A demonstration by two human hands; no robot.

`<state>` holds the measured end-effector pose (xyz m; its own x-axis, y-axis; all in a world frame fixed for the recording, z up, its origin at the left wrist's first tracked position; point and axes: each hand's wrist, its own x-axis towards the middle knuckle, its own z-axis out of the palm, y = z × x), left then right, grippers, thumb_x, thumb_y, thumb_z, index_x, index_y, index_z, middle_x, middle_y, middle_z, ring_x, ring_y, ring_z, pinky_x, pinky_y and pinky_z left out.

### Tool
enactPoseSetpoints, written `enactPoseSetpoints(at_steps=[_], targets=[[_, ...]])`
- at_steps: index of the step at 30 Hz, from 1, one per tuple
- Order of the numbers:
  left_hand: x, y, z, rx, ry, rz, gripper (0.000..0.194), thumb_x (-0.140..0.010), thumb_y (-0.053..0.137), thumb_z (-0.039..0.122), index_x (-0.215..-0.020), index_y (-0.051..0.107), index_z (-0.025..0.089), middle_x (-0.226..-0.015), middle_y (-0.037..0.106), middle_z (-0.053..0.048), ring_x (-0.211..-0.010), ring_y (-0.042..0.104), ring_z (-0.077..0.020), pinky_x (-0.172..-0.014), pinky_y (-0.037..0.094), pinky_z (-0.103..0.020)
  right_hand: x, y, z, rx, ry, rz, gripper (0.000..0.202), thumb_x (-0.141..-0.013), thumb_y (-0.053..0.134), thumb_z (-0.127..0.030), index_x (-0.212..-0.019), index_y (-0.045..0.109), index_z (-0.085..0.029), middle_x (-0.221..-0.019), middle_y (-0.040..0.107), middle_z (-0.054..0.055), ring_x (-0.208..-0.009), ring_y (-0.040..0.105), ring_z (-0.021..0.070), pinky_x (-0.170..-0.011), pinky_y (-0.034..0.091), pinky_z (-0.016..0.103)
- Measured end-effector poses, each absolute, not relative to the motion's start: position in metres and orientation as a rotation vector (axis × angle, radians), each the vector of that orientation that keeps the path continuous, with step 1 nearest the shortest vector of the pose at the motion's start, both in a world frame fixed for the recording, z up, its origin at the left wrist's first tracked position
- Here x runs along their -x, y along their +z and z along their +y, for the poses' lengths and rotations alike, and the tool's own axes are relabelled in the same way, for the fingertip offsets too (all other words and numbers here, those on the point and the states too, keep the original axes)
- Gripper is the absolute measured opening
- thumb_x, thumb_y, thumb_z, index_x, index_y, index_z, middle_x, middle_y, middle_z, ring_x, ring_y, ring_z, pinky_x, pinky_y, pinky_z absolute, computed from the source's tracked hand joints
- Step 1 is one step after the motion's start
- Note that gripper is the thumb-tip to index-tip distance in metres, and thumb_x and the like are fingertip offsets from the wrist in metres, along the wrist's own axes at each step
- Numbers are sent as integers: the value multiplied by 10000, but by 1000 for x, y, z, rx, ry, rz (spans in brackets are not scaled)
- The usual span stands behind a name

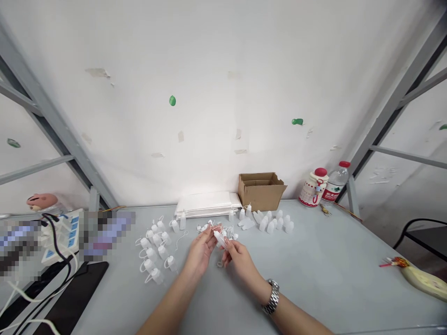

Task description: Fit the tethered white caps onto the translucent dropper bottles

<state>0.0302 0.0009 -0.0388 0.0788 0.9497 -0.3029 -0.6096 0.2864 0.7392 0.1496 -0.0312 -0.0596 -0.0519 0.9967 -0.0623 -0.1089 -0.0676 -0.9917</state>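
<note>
A small translucent squeeze bottle point(220, 239) with a white cap and strap is held tilted over the middle of the table. My right hand point(240, 258) grips its body between thumb and fingers. My left hand point(200, 253) is closed at the cap end, where the fingers partly hide the strap. Just behind the hands lies a pile of loose white caps point(230, 231), partly covered by them. Several capped bottles point(151, 253) with looped straps stand to the left. Bottles without caps point(270, 226) stand on the right, and a few lie on their sides.
Against the wall are a stack of white sheets or envelopes point(206, 203) and an open cardboard box point(262, 195). A decorated flask point(313, 188) and a water bottle point(335, 184) stand back right. A power strip point(63, 237), cables and a black slab point(78, 293) occupy the left.
</note>
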Motion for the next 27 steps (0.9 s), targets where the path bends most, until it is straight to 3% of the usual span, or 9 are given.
enactPoseSetpoints(at_steps=[5,12,16,20,24,27], targets=[[-25,-33,4,-491,1285,893,131,-811,572,234,-849,675,162,-1035,693,-80,-917,644,-149,-835,478,-247,-150,-58,-31,1128,1346,-1113,590,-665,452,-753,-684,560,-174,-473,513,-25,-424,475,128,-492,376,274],[-24,-39,7,-583,1294,875,96,-648,713,202,-715,697,135,-909,726,-86,-876,650,-184,-860,451,-284,-151,-53,-32,1125,1383,-1133,590,-646,463,-760,-675,549,-176,-474,519,-20,-433,482,131,-505,383,282],[-28,-39,5,-638,1293,886,146,-591,748,230,-692,703,134,-851,732,-85,-846,648,-190,-800,461,-271,-151,-51,-34,1081,1431,-1204,478,-651,589,-649,-701,531,-177,-549,556,-14,-501,522,142,-563,420,296],[-33,-35,1,-826,1150,942,216,-594,745,300,-727,716,133,-837,729,-107,-808,646,-220,-716,473,-281,-152,-52,-35,1016,1490,-1314,389,-693,632,-526,-855,544,-183,-651,578,1,-630,565,182,-626,452,323],[-29,-36,3,-1164,1257,1113,246,-675,669,360,-829,713,174,-935,708,-85,-882,626,-223,-816,452,-309,-175,-48,-25,1275,834,-1449,283,-672,670,-461,-693,608,-185,-791,541,42,-740,502,199,-702,415,331],[-22,-43,8,-1605,1315,1414,245,-742,582,350,-924,682,219,-969,667,-53,-919,598,-216,-853,440,-357,-206,-45,-11,1445,453,-1451,293,-727,590,-479,-714,607,-187,-692,474,3,-644,451,177,-617,390,309]])
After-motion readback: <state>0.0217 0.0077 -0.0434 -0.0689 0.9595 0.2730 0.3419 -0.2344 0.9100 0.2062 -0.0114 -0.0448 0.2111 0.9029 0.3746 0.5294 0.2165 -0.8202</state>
